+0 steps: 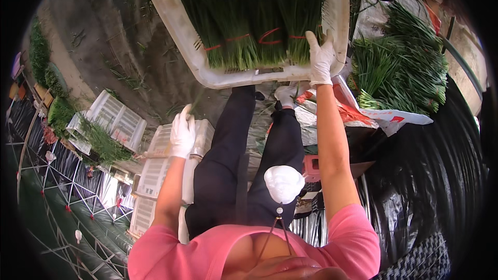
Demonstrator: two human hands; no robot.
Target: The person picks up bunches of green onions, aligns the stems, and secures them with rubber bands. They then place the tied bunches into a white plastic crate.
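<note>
A white plastic crate point(229, 81) in front of me holds several bundles of long green leafy stalks, likely Chinese chives point(237, 52), laid side by side. Red bands point(238, 37) circle the bundles near their pale cut ends, which face me. My right hand point(322, 56), in a white glove, reaches over the near right corner of the crate. Its fingers are apart and touch the rightmost bundle point(298, 48). Away from the crate, above stacked crates at the left, my gloved left hand point(183, 134) pinches a thin green blade point(197, 101).
More green bundles point(400, 66) are piled on white sacking point(404, 116) at the right. White crates point(149, 177) stand stacked beside my left leg. Another crate point(116, 116) has loose greens point(105, 144) against it. Black plastic sheeting point(416, 175) covers the right side. A pink stool point(311, 167) is partly hidden.
</note>
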